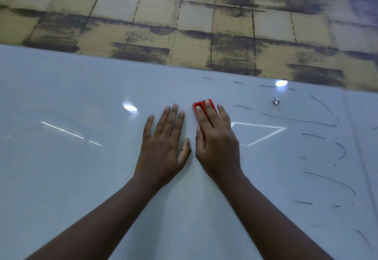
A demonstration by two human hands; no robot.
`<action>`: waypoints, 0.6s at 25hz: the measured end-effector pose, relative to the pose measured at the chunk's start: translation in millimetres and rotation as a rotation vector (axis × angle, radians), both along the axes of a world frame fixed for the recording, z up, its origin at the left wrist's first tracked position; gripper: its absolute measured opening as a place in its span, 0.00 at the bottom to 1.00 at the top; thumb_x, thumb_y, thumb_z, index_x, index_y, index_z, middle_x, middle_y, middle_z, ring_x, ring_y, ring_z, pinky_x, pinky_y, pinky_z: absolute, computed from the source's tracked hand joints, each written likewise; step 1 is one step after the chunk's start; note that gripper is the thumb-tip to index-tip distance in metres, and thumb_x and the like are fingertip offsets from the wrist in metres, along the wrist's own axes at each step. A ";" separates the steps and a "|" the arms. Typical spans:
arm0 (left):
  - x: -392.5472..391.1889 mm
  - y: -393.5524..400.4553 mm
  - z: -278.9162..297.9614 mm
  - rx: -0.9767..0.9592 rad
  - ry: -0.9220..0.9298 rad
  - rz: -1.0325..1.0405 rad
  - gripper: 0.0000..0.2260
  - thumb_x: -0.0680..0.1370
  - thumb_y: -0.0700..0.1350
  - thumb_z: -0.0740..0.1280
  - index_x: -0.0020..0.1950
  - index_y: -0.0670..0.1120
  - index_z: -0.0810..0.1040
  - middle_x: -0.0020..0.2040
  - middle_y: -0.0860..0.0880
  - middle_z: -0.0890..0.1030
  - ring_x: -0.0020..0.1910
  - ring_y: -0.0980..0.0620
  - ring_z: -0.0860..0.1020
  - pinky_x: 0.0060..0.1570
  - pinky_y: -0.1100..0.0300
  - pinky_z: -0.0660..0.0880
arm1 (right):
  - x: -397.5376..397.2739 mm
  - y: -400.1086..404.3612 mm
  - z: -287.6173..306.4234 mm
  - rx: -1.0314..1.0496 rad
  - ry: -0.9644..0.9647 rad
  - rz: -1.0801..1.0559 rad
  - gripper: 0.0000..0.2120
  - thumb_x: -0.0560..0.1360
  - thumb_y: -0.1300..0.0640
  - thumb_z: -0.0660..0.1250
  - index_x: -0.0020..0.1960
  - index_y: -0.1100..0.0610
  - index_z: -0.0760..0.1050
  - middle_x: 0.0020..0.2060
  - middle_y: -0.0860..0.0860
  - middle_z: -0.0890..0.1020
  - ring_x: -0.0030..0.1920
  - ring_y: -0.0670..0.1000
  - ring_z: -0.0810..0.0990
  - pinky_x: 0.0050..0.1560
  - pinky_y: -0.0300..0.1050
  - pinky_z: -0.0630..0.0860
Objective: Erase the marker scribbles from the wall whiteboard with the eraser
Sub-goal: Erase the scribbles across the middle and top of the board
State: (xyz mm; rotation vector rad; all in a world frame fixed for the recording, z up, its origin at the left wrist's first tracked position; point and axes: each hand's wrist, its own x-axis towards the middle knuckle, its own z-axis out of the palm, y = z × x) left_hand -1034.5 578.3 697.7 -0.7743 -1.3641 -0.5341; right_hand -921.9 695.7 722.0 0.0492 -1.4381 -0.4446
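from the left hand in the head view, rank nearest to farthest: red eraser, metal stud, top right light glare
1. red eraser, just right of the left hand, under the right hand
2. metal stud, farther right on the whiteboard
3. top right light glare, slightly beyond the stud, near the board's top edge

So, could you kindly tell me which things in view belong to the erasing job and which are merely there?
Part of the job:
- red eraser, under the right hand
- whiteboard
- black marker strokes right of the eraser
- left hand, flat on the board

Merely there:
- metal mounting stud
- tile-patterned wall above
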 end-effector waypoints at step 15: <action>-0.2 2.6 -1.9 0.050 0.037 -0.010 0.31 0.85 0.55 0.53 0.86 0.43 0.60 0.87 0.44 0.57 0.86 0.46 0.54 0.82 0.36 0.57 | 5.9 4.0 58.1 -0.374 0.148 0.046 0.27 0.84 0.54 0.53 0.82 0.58 0.59 0.81 0.57 0.61 0.82 0.64 0.54 0.77 0.60 0.65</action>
